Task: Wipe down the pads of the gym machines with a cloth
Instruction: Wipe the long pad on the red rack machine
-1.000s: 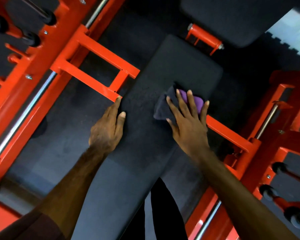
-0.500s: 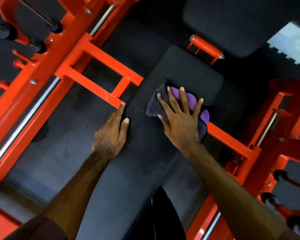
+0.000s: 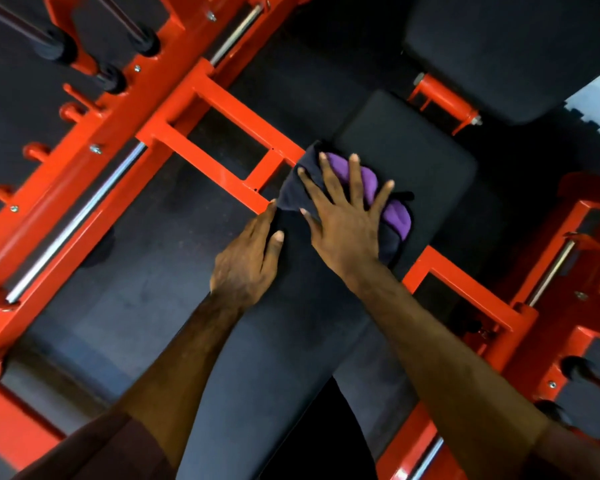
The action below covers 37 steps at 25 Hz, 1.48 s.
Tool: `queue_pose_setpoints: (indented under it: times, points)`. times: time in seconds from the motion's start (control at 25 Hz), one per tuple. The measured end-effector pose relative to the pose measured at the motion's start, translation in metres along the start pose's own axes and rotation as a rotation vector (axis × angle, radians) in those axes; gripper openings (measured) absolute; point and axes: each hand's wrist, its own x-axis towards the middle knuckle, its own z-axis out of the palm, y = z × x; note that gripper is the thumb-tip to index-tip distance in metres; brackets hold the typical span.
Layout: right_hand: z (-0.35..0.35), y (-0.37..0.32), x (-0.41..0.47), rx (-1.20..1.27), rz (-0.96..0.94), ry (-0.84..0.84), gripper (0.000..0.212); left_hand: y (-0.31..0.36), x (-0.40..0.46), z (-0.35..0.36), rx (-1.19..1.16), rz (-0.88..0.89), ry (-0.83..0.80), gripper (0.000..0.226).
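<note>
A long black bench pad (image 3: 413,157) runs from the bottom centre up to the right. On its left half lies a dark cloth with purple patches (image 3: 394,216). My right hand (image 3: 343,216) presses flat on the cloth with fingers spread straight. My left hand (image 3: 248,259) rests flat on the pad's left edge, fingers straight, beside the red frame. Part of the cloth is hidden under my right hand.
A red steel frame (image 3: 222,147) with crossbars flanks the pad on both sides, with chrome guide rods (image 3: 73,220) on the left and right. A second black pad (image 3: 516,50) sits at the top right. Black-tipped pegs (image 3: 111,77) stick out at upper left. Dark rubber floor lies below.
My right hand has slid the cloth leftward across the pad, toward its left edge and my left hand. The left hand stayed on the pad's edge.
</note>
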Motion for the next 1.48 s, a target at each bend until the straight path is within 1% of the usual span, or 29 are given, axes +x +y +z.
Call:
queue_pose_setpoints:
  times: [0.08, 0.16, 0.2, 0.24, 0.28, 0.36, 0.4, 0.44, 0.52, 0.6, 0.64, 0.68, 0.72, 0.8, 0.84, 0.88, 0.92, 1.0, 1.04, 1.08, 1.12, 1.16, 1.24, 1.28, 1.32, 1.36, 1.4, 1.44, 1.48]
  points:
    - [0.001, 0.005, -0.009, -0.040, -0.138, -0.018, 0.066, -0.001, 0.001, -0.001, -0.031, 0.020, -0.014, 0.057]
    - [-0.005, 0.033, -0.028, -0.092, -0.297, -0.028, 0.067, -0.001, 0.000, -0.002, -0.054, 0.046, -0.011, 0.058]
    - [-0.008, 0.046, -0.031, -0.112, -0.323, -0.023, 0.067, -0.002, 0.000, -0.003, -0.054, 0.049, -0.003, 0.057]
    - [-0.008, 0.055, -0.027, -0.124, -0.287, -0.019, 0.067, -0.001, 0.000, -0.004, -0.053, 0.043, 0.000, 0.057]
    - [-0.007, 0.057, -0.018, -0.106, -0.203, -0.004, 0.067, 0.000, 0.000, -0.004, -0.052, 0.036, -0.004, 0.057]
    - [-0.002, 0.035, 0.007, -0.029, -0.021, 0.032, 0.066, 0.001, 0.000, -0.003, -0.033, 0.032, -0.012, 0.056]
    - [-0.001, 0.015, 0.015, -0.009, 0.016, 0.031, 0.064, 0.000, -0.001, -0.003, -0.024, 0.024, -0.009, 0.055]
    - [0.001, -0.003, 0.019, -0.005, -0.007, 0.019, 0.063, -0.001, 0.000, -0.003, -0.020, 0.019, -0.002, 0.053]
    - [0.002, -0.008, 0.013, -0.040, -0.171, -0.021, 0.061, 0.000, -0.001, -0.003, -0.025, 0.023, 0.007, 0.051]
    - [-0.004, 0.018, 0.001, -0.062, -0.340, -0.029, 0.062, -0.002, 0.000, -0.003, -0.049, 0.043, 0.000, 0.049]
    - [-0.008, 0.032, 0.001, -0.082, -0.375, -0.020, 0.063, -0.002, 0.000, -0.004, -0.060, 0.050, -0.006, 0.051]
    - [-0.008, 0.044, 0.008, -0.099, -0.350, -0.002, 0.063, -0.003, 0.001, -0.004, -0.063, 0.052, -0.008, 0.054]
    - [-0.007, 0.047, 0.021, -0.081, -0.261, 0.011, 0.062, -0.003, 0.002, -0.004, -0.057, 0.056, -0.006, 0.056]
    - [-0.004, 0.031, 0.055, -0.006, -0.022, 0.036, 0.055, -0.001, 0.002, -0.002, -0.039, 0.059, 0.007, 0.057]
    - [-0.003, 0.016, 0.064, 0.008, 0.031, 0.036, 0.053, -0.001, 0.001, -0.002, -0.038, 0.055, 0.008, 0.057]
    - [-0.001, 0.004, 0.065, 0.007, -0.002, 0.034, 0.053, -0.001, 0.000, -0.002, -0.044, 0.048, 0.006, 0.056]
    - [0.002, 0.002, 0.058, -0.011, -0.111, 0.023, 0.055, 0.000, 0.001, -0.003, -0.046, 0.044, 0.004, 0.055]
    - [0.000, 0.021, 0.029, -0.044, -0.357, 0.001, 0.058, 0.000, 0.002, -0.006, -0.047, 0.050, 0.003, 0.052]
    - [-0.005, 0.038, 0.017, -0.046, -0.414, -0.016, 0.059, 0.001, 0.002, -0.006, -0.057, 0.052, -0.004, 0.053]
    - [-0.008, 0.052, 0.013, -0.050, -0.411, -0.014, 0.060, 0.002, 0.002, -0.007, -0.064, 0.053, -0.009, 0.054]
    - [-0.009, 0.060, 0.017, -0.051, -0.347, 0.004, 0.061, 0.004, 0.002, -0.007, -0.064, 0.047, -0.009, 0.056]
    - [-0.008, 0.061, 0.028, -0.033, -0.240, 0.017, 0.062, 0.006, 0.002, -0.007, -0.058, 0.038, -0.008, 0.057]
    - [-0.003, 0.043, 0.057, 0.027, -0.023, 0.038, 0.058, 0.007, 0.004, -0.004, -0.054, 0.025, -0.013, 0.057]
    - [-0.002, 0.031, 0.066, 0.039, 0.034, 0.053, 0.056, 0.008, 0.005, -0.003, -0.058, 0.018, -0.018, 0.057]
    - [-0.001, 0.022, 0.068, 0.045, 0.026, 0.077, 0.055, 0.008, 0.006, -0.002, -0.062, 0.011, -0.021, 0.057]
    - [0.001, 0.021, 0.062, 0.041, -0.052, 0.087, 0.055, 0.009, 0.009, -0.001, -0.067, 0.006, -0.020, 0.056]
    - [0.003, 0.029, 0.051, 0.017, -0.171, 0.080, 0.056, 0.010, 0.012, 0.000, -0.068, 0.008, -0.014, 0.056]
    - [0.001, 0.042, 0.035, -0.010, -0.280, 0.069, 0.057, 0.013, 0.017, 0.000, -0.064, 0.021, -0.011, 0.057]
    - [-0.003, 0.058, 0.020, -0.031, -0.344, 0.047, 0.058, 0.017, 0.024, 0.001, -0.062, 0.045, -0.011, 0.058]
